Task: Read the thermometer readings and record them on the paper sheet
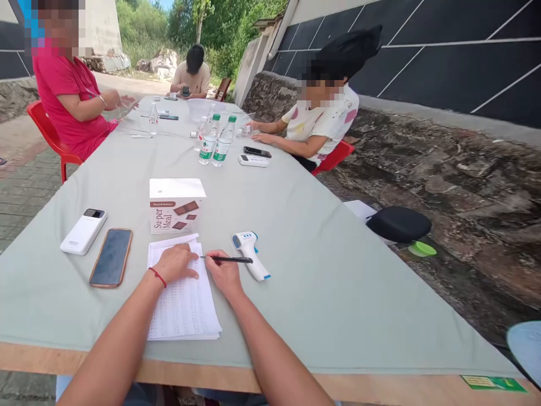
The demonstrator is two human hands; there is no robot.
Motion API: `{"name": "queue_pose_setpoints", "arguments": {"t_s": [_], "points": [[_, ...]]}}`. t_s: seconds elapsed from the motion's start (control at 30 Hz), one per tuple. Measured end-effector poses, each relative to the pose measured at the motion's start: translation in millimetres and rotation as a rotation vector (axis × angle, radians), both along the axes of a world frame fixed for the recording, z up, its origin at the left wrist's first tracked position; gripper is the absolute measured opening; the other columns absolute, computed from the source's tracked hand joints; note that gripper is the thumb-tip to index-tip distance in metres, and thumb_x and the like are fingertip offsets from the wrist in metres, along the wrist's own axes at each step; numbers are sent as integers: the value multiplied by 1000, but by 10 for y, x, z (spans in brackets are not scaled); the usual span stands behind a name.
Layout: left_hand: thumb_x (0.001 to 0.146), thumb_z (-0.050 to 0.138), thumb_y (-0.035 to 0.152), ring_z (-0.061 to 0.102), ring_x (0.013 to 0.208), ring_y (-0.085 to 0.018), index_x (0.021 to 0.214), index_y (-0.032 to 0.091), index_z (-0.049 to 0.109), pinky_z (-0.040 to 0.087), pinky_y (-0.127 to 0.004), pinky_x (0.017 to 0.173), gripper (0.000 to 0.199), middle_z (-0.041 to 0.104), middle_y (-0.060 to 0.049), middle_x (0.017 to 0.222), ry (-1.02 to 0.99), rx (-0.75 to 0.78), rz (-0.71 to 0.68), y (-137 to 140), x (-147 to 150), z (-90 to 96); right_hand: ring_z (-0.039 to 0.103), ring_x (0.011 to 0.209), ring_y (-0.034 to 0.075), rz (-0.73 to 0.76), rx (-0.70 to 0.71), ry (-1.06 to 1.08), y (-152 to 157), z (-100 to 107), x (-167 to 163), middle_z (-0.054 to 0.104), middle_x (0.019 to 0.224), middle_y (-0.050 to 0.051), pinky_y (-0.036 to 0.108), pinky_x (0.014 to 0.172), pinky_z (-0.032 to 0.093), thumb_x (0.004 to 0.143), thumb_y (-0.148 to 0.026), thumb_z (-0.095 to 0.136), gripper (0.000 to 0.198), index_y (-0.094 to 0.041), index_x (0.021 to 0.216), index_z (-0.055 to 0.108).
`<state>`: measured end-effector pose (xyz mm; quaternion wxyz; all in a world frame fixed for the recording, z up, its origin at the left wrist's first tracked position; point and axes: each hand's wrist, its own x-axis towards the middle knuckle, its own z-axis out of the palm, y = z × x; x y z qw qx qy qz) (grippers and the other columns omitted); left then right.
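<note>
My right hand (225,275) is closed around a black pen (232,259), its tip pointing left at the right edge of the paper sheets (186,310). My left hand (180,264) lies flat on these sheets with the fingers spread, a red cord at the wrist. Rows of small print or writing cover the top sheet, too small to read. Just right of the pen lies a white and blue infrared thermometer (250,255). Behind the sheets stands a white and brown "Super Meal" box (177,211).
On the left lie a white power bank (84,231) and a phone (111,257). Green-capped water bottles (222,144) stand mid-table, near another phone (257,151) and white power bank (253,161). Three other people sit around the cloth-covered table (338,304). A stone wall (456,242) runs along the right.
</note>
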<state>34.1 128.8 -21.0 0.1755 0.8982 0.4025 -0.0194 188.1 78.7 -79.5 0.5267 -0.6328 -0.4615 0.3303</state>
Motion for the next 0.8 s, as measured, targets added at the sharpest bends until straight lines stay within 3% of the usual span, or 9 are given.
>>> {"name": "queue_pose_setpoints", "arguments": {"t_s": [0.47, 0.8], "points": [[73, 74, 40, 59, 104, -26, 113, 25, 67, 48, -30, 76, 43, 63, -6, 109, 25, -29, 12, -15, 19, 40, 52, 57, 15, -12, -19, 67, 2, -56, 25, 59, 61, -1, 27, 57, 44, 68, -37, 56, 18, -20, 71, 62], [74, 74, 40, 60, 102, -25, 113, 25, 66, 48, -29, 74, 43, 63, -6, 107, 24, -18, 12, -21, 16, 41, 50, 55, 15, -20, -30, 40, -10, 19, 3, 57, 58, -1, 27, 54, 42, 66, -39, 54, 20, -20, 69, 61]]}}
